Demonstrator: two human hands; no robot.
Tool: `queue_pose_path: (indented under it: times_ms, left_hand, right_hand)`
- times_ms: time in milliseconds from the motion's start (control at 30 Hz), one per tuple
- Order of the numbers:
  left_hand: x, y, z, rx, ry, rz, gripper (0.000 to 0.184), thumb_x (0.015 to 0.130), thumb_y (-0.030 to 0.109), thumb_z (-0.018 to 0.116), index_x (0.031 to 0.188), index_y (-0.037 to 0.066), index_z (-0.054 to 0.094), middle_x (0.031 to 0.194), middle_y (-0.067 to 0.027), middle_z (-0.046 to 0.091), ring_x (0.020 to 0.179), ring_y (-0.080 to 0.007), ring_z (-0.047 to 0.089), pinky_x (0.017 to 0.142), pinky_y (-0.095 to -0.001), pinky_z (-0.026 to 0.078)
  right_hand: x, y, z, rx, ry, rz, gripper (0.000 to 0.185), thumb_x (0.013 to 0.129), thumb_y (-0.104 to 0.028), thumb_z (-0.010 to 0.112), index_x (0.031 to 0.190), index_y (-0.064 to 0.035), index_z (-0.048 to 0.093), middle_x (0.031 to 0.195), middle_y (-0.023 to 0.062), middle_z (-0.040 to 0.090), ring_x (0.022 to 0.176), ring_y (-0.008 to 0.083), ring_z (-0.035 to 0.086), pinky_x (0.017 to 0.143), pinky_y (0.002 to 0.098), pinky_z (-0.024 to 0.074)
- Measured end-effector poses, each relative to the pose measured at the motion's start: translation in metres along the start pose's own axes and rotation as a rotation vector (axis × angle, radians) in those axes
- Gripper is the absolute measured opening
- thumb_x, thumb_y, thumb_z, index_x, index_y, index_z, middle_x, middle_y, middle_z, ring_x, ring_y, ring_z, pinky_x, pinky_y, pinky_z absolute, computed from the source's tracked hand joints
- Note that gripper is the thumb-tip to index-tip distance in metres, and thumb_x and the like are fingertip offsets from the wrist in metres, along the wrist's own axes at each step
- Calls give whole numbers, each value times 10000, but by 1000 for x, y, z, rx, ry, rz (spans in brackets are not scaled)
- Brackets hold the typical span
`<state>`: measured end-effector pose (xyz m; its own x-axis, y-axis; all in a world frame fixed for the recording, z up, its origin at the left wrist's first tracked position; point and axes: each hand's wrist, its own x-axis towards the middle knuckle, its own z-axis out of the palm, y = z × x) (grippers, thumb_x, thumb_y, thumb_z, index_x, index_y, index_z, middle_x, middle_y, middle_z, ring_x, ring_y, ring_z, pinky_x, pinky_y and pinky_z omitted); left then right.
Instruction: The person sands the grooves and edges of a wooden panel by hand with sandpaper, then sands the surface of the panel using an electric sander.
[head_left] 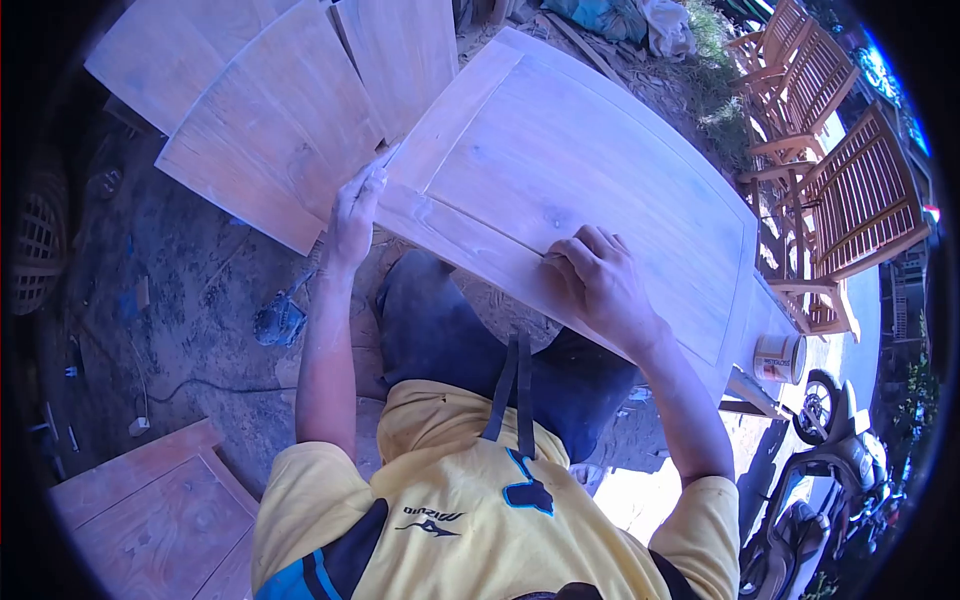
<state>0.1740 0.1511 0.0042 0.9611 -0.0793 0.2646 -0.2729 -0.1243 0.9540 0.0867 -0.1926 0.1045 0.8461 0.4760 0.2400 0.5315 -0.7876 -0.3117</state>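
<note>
A framed wooden panel (600, 170) lies tilted across my lap, its inner board set off by a thin groove along the frame. My left hand (352, 215) grips the panel's left corner, thumb on top and the other fingers partly hidden. Over the near frame strip and its groove, my right hand (597, 275) rests with fingers bent and pinched together. Whatever sits between those fingers, if anything, is too small to make out. A dark knot shows in the wood just beyond the right hand.
Several wooden panels (270, 120) lean fanned out at upper left, and another panel (160, 520) lies at lower left. Slatted wooden chairs (865, 200) stand at right. A tin can (779, 358) sits by the panel's right end, near a parked motorcycle (825, 470). A cable (215, 384) crosses the floor.
</note>
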Motion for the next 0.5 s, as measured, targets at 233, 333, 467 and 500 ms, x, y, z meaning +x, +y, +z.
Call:
queue_pose_path:
  times_ms: [233,333,467,500]
  left_hand:
    - [-16,53,14,576,284,261,403,1132,209,514,1427,-30,649,1404,-180,681,1380,-302,591,1188,-408,423]
    - [-49,115,53,429,194,294,345,1052,224,677,1298,-17,704,1167,-175,731,1128,-322,699,997,-434,538]
    - [-64,144,126,325,-15,276,504,947,354,829,1253,-30,717,1118,-169,769,1020,-310,759,926,-416,580]
    - [-64,148,139,339,-29,202,519,959,376,823,1260,-29,701,1060,-170,771,970,-285,766,885,-399,586]
  right_hand:
    - [52,-36,9,733,69,97,182,1042,-154,701,1167,-22,716,1055,141,757,987,234,736,872,395,575]
    - [39,-26,-10,1480,237,441,226,1070,-192,694,1201,-8,688,1102,166,791,1019,229,752,965,354,547]
    - [22,-15,-11,1634,416,476,226,1083,-170,680,1233,-2,674,1155,163,775,1077,215,747,1010,383,580]
    - [16,-16,-10,1595,447,441,232,1084,-178,678,1236,-2,671,1171,175,771,1106,226,740,1020,388,576]
